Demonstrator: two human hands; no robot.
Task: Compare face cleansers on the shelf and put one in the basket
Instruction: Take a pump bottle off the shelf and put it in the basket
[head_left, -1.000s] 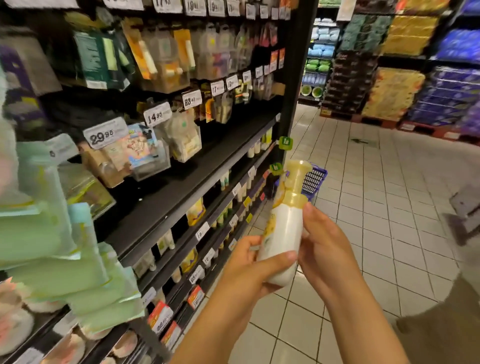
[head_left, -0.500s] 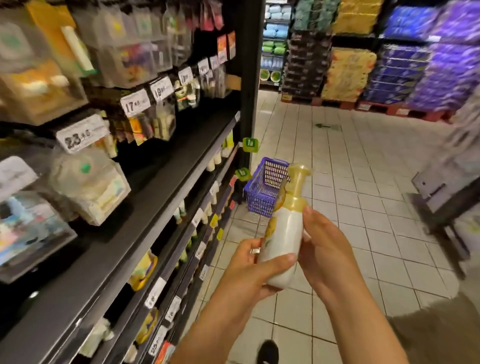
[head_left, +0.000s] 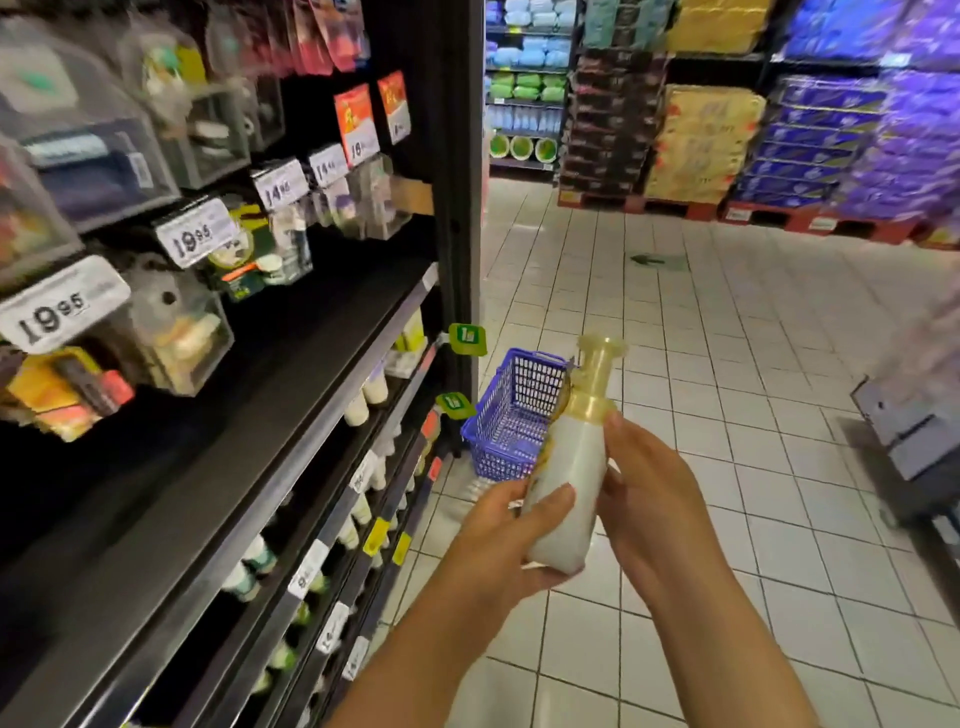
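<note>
Both grips (head_left: 576, 525) on cleanser (head_left: 569, 488), basket (head_left: 511, 415) beyond.

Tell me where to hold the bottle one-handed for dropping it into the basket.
Grip the bottle round its white mid-body, from the right side, where the right hand already sits. The body is straight-sided and roughly upright; the yellow pump top is narrow and may move. The basket lies ahead on the floor.

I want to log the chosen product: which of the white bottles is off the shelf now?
The white bottle with the yellow pump top, held by the left hand and right hand before the blue basket; others stand shelved.
</note>
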